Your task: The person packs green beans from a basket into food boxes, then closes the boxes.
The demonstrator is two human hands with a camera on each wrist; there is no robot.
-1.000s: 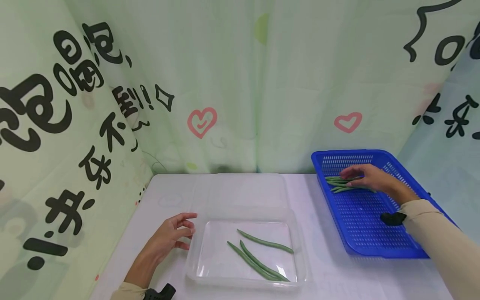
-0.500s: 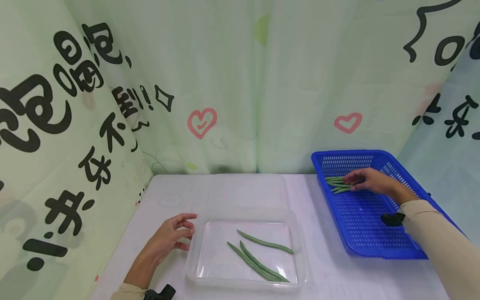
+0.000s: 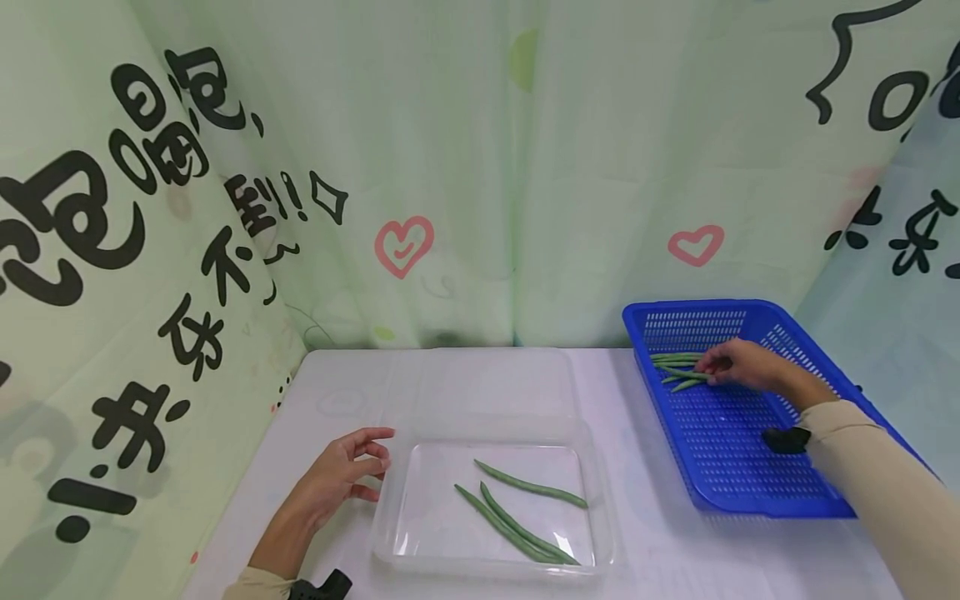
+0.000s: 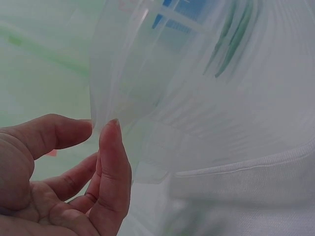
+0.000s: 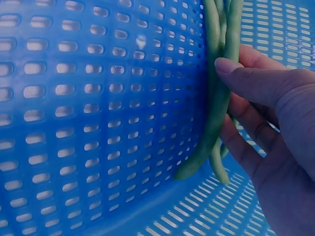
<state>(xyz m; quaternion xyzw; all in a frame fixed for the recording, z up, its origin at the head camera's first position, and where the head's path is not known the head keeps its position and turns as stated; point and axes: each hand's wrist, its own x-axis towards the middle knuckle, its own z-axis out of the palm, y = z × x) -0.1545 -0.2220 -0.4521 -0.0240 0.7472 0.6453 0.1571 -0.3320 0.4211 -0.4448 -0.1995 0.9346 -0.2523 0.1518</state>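
In the blue basket (image 3: 750, 442), my right hand (image 3: 742, 365) pinches a green bean (image 5: 222, 101). The right wrist view shows the thumb laid across it and the fingers behind. More green beans (image 3: 671, 360) lie beside it along the basket's left side; how many are held is partly hidden by the hand. My left hand (image 3: 337, 475) rests at the left rim of a clear plastic box (image 3: 603, 500), its fingers loosely bent. Close up, the thumb and a fingertip touch the rim (image 4: 106, 78). Inside the box lie three green beans (image 3: 531, 483).
A white-covered table (image 3: 337, 387) carries the box and the basket. Behind the box lies a flat, clear sheet (image 3: 480, 375), perhaps its lid. Pale green curtains (image 3: 517, 208) with dark lettering and pink hearts enclose the back and sides.
My right hand has shifted slightly right within the basket and its fingers have closed on a bean; the bean ends there have moved a little. The left hand and the box are unmoved.
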